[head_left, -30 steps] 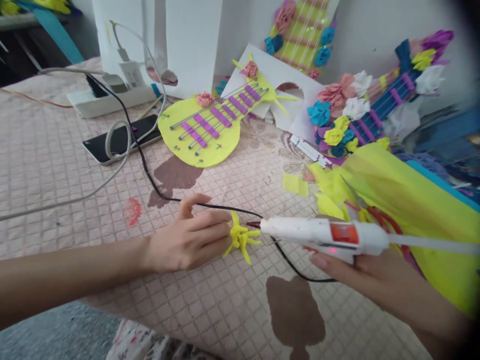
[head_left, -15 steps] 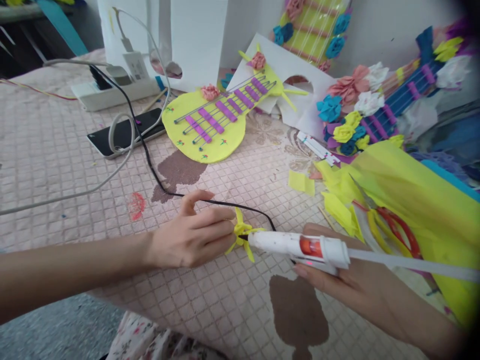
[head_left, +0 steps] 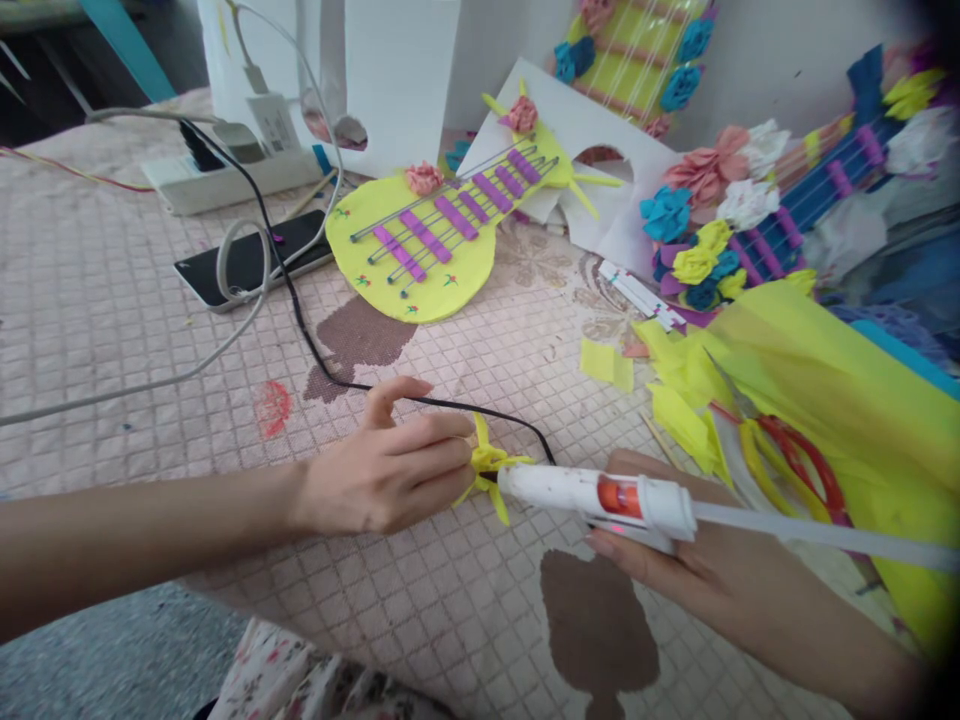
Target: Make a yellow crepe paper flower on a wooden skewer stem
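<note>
Between the fingertips of my left hand [head_left: 394,465] is a small yellow paper flower [head_left: 491,460] with narrow petals spread outward; the pinch itself is partly hidden behind my fingers. My right hand [head_left: 675,575] is wrapped round a white hot glue gun [head_left: 559,488], and a clear glue stick [head_left: 817,535] sticks out of its back end. The dark nozzle points left and meets the flower's centre; whether glue is coming out is too small to tell. A black cord [head_left: 480,408] runs behind both hands toward the glue gun.
Behind my hands lies a yellow paper guitar [head_left: 420,270] with purple strips. A phone [head_left: 255,262] and a white power strip [head_left: 225,185] sit at the left. Scissors [head_left: 802,465] rest on yellow crepe paper [head_left: 862,390] at the right, below a blue flower-trimmed guitar [head_left: 810,205].
The view has shifted very slightly. Both hands, the flower and the glue gun keep almost the same position, with the nozzle still at the flower's centre.
</note>
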Tool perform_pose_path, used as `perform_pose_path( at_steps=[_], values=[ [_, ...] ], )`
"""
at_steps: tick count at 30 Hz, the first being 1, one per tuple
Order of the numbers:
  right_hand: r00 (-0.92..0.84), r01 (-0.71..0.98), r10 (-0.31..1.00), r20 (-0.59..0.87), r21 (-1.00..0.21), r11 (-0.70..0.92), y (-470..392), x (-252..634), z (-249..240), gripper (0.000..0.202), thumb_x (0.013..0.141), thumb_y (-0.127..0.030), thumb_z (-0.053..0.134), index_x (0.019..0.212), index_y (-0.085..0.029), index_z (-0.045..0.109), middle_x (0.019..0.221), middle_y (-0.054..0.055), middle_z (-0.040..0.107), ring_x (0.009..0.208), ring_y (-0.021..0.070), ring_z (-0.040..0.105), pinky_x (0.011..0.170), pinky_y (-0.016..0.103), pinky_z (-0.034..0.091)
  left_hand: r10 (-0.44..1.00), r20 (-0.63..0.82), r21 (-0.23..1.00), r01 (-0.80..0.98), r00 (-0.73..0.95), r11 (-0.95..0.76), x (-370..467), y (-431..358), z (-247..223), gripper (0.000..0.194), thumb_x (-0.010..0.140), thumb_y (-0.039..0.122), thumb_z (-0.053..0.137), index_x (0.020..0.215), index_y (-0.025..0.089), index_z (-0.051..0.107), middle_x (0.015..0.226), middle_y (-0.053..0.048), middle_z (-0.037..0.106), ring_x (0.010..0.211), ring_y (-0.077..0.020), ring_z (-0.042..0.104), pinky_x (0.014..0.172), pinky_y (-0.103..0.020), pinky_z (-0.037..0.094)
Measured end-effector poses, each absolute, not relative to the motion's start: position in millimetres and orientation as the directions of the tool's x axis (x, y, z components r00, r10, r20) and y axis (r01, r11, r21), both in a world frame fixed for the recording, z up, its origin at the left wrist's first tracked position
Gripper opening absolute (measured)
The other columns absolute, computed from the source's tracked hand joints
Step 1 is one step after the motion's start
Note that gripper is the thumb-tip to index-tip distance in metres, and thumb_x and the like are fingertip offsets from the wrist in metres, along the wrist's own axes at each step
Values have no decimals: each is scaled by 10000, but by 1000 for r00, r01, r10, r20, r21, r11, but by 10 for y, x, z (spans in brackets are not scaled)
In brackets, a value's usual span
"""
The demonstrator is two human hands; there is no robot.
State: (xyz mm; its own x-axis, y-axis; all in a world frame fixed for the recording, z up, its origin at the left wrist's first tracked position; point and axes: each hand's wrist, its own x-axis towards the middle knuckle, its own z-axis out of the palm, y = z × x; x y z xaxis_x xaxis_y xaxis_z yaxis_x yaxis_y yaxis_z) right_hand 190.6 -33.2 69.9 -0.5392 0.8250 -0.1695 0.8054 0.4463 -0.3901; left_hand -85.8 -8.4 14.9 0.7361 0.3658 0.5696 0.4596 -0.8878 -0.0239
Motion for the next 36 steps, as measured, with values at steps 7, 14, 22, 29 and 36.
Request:
perform_pose_path(
  at_steps=[7,14,22,29,36],
  values=[
    [-563,799,812,-154,-356,486,-334,1911,725,191,860,-353,530,730,-239,450,606,-37,514,531,123,493,515,237,422,385,561,2,464,732,-886,-843,-80,154,204,931,87,421,862,229,551,822,60,685,954,-131,607,998,-394,208],
    [-561,802,814,-152,-343,489,-340,1943,706,172,847,-348,542,740,-242,460,615,-30,516,562,133,506,517,240,421,401,559,14,476,725,-879,-838,-83,159,199,929,87,423,865,227,548,813,58,675,953,-127,603,1007,-386,215],
    [-552,803,816,-170,-371,466,-334,1923,686,188,872,-350,514,741,-233,445,640,-36,518,556,118,504,519,239,404,408,567,15,487,715,-874,-838,-99,132,190,948,116,408,878,230,544,814,46,676,980,-127,595,1021,-389,215],
    [-548,801,816,-184,-397,448,-359,1972,703,199,842,-351,563,710,-233,472,604,-50,536,505,103,499,499,227,418,465,556,108,495,689,-862,-838,-89,87,213,963,143,395,894,223,580,857,39,680,968,-115,575,1007,-380,223],
    [-497,824,865,-75,-353,443,-392,2121,666,150,839,-404,534,843,-254,544,749,-7,629,637,165,592,479,255,439,537,490,228,494,686,-839,-826,-80,116,164,942,159,447,932,228,596,897,17,671,964,-147,547,971,-399,224]
  ],
)
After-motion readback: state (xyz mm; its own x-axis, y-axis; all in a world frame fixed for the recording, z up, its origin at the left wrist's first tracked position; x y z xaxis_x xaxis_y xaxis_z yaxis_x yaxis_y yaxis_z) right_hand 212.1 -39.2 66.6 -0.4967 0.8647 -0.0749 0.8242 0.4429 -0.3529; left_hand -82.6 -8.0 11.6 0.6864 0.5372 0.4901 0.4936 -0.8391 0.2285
